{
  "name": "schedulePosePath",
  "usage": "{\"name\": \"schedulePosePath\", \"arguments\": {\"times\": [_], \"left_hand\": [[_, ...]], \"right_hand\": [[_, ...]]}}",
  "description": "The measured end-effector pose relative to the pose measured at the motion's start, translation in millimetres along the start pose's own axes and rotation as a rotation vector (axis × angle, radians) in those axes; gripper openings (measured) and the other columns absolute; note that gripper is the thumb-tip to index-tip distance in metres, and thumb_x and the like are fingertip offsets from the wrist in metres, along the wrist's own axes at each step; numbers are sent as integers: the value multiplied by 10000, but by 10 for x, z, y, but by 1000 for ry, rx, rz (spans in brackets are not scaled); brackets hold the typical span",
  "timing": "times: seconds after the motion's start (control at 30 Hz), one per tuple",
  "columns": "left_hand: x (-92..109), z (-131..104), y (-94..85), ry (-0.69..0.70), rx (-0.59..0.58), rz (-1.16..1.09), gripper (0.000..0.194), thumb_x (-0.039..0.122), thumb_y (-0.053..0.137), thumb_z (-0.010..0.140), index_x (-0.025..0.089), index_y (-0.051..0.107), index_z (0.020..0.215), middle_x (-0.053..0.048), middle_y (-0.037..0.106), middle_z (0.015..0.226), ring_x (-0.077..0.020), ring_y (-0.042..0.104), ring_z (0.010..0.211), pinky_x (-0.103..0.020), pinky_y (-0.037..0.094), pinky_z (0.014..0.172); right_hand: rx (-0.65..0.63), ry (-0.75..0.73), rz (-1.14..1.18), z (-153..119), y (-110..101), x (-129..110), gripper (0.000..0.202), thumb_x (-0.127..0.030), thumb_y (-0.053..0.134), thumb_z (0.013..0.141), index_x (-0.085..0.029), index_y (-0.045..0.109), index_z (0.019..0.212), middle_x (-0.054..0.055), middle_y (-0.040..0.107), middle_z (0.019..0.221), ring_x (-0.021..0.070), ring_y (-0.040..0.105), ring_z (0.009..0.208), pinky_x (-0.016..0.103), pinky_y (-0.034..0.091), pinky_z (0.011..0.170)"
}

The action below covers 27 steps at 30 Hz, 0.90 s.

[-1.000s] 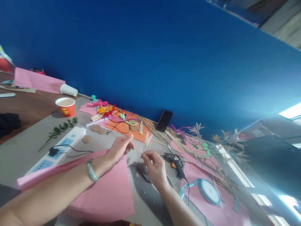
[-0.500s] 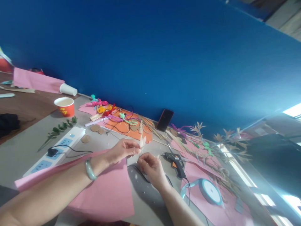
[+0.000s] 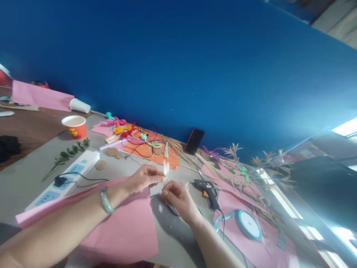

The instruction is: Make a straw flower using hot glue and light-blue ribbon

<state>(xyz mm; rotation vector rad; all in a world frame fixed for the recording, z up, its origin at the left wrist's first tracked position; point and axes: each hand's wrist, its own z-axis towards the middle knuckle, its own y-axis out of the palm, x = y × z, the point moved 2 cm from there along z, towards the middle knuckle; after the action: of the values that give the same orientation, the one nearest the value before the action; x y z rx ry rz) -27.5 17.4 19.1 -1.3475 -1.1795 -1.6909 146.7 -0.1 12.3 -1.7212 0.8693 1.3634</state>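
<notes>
Between the thumb and fingers of my left hand [image 3: 147, 178] is a small pale dried flower [image 3: 166, 168], its narrow petals pointing up. A green bangle circles that wrist. Just below and to the right, my right hand [image 3: 178, 199] is closed in a pinch near the flower's lower end; whatever its fingertips hold is hidden. Another pale bit shows behind the right knuckles. Both hands are above the grey table, beside a pink paper sheet [image 3: 125, 227]. A black glue gun [image 3: 206, 191] lies to the right of my right hand.
Left are a white power strip [image 3: 67, 178], a leafy sprig [image 3: 68, 152] and a red paper cup [image 3: 74, 128]. Wooden discs [image 3: 112, 151], orange paper [image 3: 139, 149] and a leaning phone [image 3: 194, 141] lie beyond. A ribbon roll [image 3: 249, 224] and dried stems lie right. The blue wall [image 3: 167, 67] rises behind.
The whole view has shifted slightly, so everything appears a little further left. Both hands keep nearly the same pose, with the pale flower still in my left fingers.
</notes>
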Motion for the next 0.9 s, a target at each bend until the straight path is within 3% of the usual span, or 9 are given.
{"name": "schedulePosePath", "arguments": {"times": [0.3, 0.47, 0.67, 0.77, 0.9], "left_hand": [[-48, -1, 43, 13, 24, -60, 220, 330, 707, 768, 112, 689, 753, 5, 561, 528, -88, 486, 484, -214, 354, 477], [-39, -4, 49, 28, 78, -57, 217, 331, 689, 784, 117, 705, 753, 9, 560, 527, -77, 483, 479, -201, 362, 468], [-9, 0, 3, 103, 184, -2, 217, 323, 647, 814, 116, 698, 774, 25, 534, 509, -70, 466, 467, -193, 370, 454], [-12, 4, 15, 120, 225, -8, 215, 324, 650, 806, 112, 663, 774, 10, 580, 541, -69, 481, 457, -186, 369, 429], [-22, 5, 62, 108, 238, -75, 234, 345, 662, 786, 122, 592, 794, -62, 700, 757, -66, 523, 450, -183, 383, 393]], "right_hand": [[-39, 56, 62, 17, 2, -78, 298, -439, 668, 795, -178, 555, 706, -26, 574, 589, 80, 444, 485, 218, 323, 492], [59, 109, 62, 43, -24, -70, 268, -406, 716, 720, -170, 600, 666, -32, 573, 533, 76, 411, 429, 217, 286, 440], [185, 103, -159, 13, -157, -198, 188, -327, 725, 684, -158, 647, 658, -26, 582, 518, 87, 444, 439, 216, 312, 440], [251, 40, -237, -26, -205, -305, 296, -404, 667, 765, -170, 590, 601, -31, 549, 482, 89, 431, 438, 220, 323, 456], [214, -76, -295, -61, -223, -395, 458, -476, 519, 883, -191, 468, 528, -49, 454, 440, 88, 395, 445, 227, 319, 482]]}}
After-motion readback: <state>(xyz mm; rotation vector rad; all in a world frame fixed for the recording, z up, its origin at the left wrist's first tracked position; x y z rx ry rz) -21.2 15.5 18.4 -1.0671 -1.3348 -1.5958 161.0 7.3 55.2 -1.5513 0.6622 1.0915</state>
